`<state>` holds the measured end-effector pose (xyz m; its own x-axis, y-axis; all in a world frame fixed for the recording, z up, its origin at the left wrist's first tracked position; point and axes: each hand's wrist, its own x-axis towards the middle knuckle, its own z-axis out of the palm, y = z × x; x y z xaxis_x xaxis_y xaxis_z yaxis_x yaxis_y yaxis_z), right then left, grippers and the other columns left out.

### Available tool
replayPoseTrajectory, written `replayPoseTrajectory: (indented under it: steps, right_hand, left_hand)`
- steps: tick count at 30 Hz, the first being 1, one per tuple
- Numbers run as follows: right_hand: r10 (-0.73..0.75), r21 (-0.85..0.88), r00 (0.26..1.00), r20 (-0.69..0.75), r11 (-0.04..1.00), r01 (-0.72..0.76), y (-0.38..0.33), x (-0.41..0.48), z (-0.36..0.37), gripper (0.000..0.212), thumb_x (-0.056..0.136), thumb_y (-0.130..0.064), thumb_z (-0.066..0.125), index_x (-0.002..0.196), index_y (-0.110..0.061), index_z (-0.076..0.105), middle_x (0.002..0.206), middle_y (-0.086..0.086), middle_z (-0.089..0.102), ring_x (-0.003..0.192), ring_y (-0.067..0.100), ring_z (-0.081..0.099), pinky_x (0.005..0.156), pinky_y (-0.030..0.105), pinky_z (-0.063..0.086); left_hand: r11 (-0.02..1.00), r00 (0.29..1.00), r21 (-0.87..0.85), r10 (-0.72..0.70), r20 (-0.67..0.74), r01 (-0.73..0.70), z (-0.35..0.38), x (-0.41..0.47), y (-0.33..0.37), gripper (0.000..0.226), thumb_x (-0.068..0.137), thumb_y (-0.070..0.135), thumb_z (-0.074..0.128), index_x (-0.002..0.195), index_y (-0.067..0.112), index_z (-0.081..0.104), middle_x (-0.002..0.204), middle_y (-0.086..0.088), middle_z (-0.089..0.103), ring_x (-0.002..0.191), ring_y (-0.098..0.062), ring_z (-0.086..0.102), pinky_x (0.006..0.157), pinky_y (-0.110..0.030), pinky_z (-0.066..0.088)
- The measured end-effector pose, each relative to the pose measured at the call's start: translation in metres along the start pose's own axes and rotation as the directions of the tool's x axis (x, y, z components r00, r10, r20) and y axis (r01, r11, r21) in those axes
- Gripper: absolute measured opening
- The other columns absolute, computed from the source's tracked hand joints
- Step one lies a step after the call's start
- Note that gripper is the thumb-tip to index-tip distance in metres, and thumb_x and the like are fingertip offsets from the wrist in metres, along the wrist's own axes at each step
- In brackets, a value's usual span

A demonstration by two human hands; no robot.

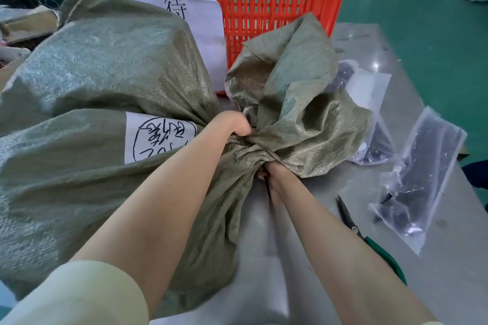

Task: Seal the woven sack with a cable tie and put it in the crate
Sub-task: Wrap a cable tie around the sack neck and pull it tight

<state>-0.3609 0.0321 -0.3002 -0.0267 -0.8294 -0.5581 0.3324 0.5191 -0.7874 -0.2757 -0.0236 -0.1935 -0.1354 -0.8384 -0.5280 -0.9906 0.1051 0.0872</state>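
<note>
A big grey-green woven sack [87, 187] lies on its side on the steel table, a white handwritten label [158, 137] on it. Its neck is bunched at the centre and the loose mouth [298, 103] flares beyond. My left hand [235, 124] grips the top of the bunched neck. My right hand [274, 174] clasps the neck from below, with a thin black cable tie [268, 187] hanging from its fingers. A red slatted crate [277, 5] stands just behind the sack mouth.
A second full woven sack [111, 60] lies behind the first, against the crate. Green-handled scissors [369, 237] lie right of my right forearm. Clear bags of dark parts [420, 192] sit at the table's right edge. A white paper sign [184, 8] hangs on the crate. Green floor lies beyond.
</note>
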Motion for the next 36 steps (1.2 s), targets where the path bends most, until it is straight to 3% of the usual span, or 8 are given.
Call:
replayPoseTrajectory:
  steps: [5, 8, 12, 17, 22, 27, 32, 36]
  right_hand:
    - [0.058, -0.016, 0.997, 0.057, 0.998, -0.057, -0.011, -0.013, -0.004, 0.041, 0.099, 0.0, 0.029, 0.063, -0.018, 0.036, 0.06, -0.002, 0.029, 0.018, -0.001, 0.029, 0.025, 0.007, 0.015]
    - [0.045, -0.179, 0.999, 0.029, 0.983, -0.039, -0.014, -0.02, -0.003, 0.038, 0.1, -0.008, 0.034, 0.064, -0.019, 0.041, 0.06, 0.0, 0.039, 0.019, -0.002, 0.036, 0.027, 0.008, 0.025]
    - [0.094, -0.257, 0.994, 0.049, 0.963, -0.078, -0.013, -0.032, -0.011, 0.039, 0.1, -0.013, 0.034, 0.063, -0.016, 0.044, 0.053, -0.001, 0.048, 0.021, -0.001, 0.039, 0.031, 0.009, 0.03]
    - [0.07, -0.276, 0.997, 0.034, 0.959, -0.058, -0.008, -0.044, -0.009, 0.034, 0.096, -0.004, 0.038, 0.063, -0.012, 0.045, 0.031, -0.006, 0.051, 0.02, 0.001, 0.042, 0.027, 0.009, 0.032]
    - [-0.063, -0.463, 0.997, -0.045, 0.885, 0.035, 0.006, -0.06, 0.005, 0.026, 0.087, -0.005, 0.045, 0.064, -0.009, 0.055, 0.051, 0.005, 0.057, 0.022, 0.007, 0.049, 0.031, 0.017, 0.045]
    - [-0.119, -0.613, 0.992, 0.029, 0.782, 0.112, -0.006, -0.087, 0.002, 0.031, 0.081, 0.001, 0.039, 0.059, -0.006, 0.06, 0.062, 0.011, 0.067, 0.026, 0.008, 0.053, 0.035, 0.017, 0.049]
    - [-0.472, -0.882, 0.881, 0.006, 0.413, 0.228, -0.011, -0.111, -0.001, 0.024, 0.079, -0.021, 0.048, 0.082, -0.012, 0.071, 0.088, 0.015, 0.075, 0.085, 0.037, 0.068, 0.078, 0.038, 0.056]
    - [-0.57, -0.724, 0.82, -0.056, 0.588, 0.36, -0.01, -0.122, 0.0, 0.017, 0.079, -0.022, 0.056, 0.084, -0.031, 0.07, 0.086, 0.003, 0.077, 0.087, 0.029, 0.07, 0.084, 0.036, 0.055]
  left_hand:
    - [0.965, 0.995, -0.251, -0.088, -0.045, 0.074, 0.0, 0.0, 0.001, 0.042, 0.096, 0.012, 0.038, 0.134, -0.005, 0.042, 0.135, -0.017, 0.049, 0.119, -0.033, 0.05, 0.103, -0.037, 0.04]
    - [0.923, 0.953, -0.373, -0.192, -0.233, 0.095, 0.008, 0.0, 0.0, 0.033, 0.094, 0.006, 0.042, 0.123, -0.008, 0.052, 0.13, -0.024, 0.054, 0.119, -0.036, 0.053, 0.096, -0.037, 0.044]
    - [0.875, 0.827, -0.483, -0.247, -0.505, -0.034, 0.003, -0.001, -0.004, 0.026, 0.094, 0.01, 0.047, 0.111, -0.005, 0.06, 0.119, -0.024, 0.061, 0.112, -0.04, 0.057, 0.091, -0.042, 0.046]
    - [0.829, 0.74, -0.509, -0.189, -0.646, -0.232, -0.01, -0.008, -0.006, 0.024, 0.096, 0.011, 0.04, 0.1, 0.001, 0.062, 0.106, -0.019, 0.065, 0.104, -0.034, 0.059, 0.08, -0.035, 0.042]
    - [0.71, 0.849, -0.547, 0.138, -0.509, -0.444, -0.024, -0.019, -0.002, 0.027, 0.098, 0.016, 0.039, 0.078, 0.019, 0.057, 0.07, 0.0, 0.058, 0.075, -0.018, 0.053, 0.064, -0.027, 0.038]
    - [0.643, 0.901, -0.631, 0.311, -0.303, -0.434, -0.025, -0.028, -0.002, 0.037, 0.096, 0.003, 0.038, 0.073, 0.022, 0.06, 0.059, 0.002, 0.048, 0.059, -0.007, 0.05, 0.057, -0.021, 0.033]
    - [0.64, 0.919, -0.67, 0.349, -0.182, -0.376, -0.016, -0.024, 0.001, 0.04, 0.086, -0.014, 0.028, 0.067, 0.008, 0.054, 0.026, 0.008, 0.038, 0.025, 0.001, 0.033, 0.036, -0.008, 0.03]
    - [0.678, 0.896, -0.591, 0.385, -0.221, -0.437, -0.01, -0.025, 0.005, 0.039, 0.086, -0.015, 0.032, 0.065, 0.012, 0.05, 0.052, 0.001, 0.044, 0.028, 0.002, 0.038, 0.041, -0.008, 0.03]
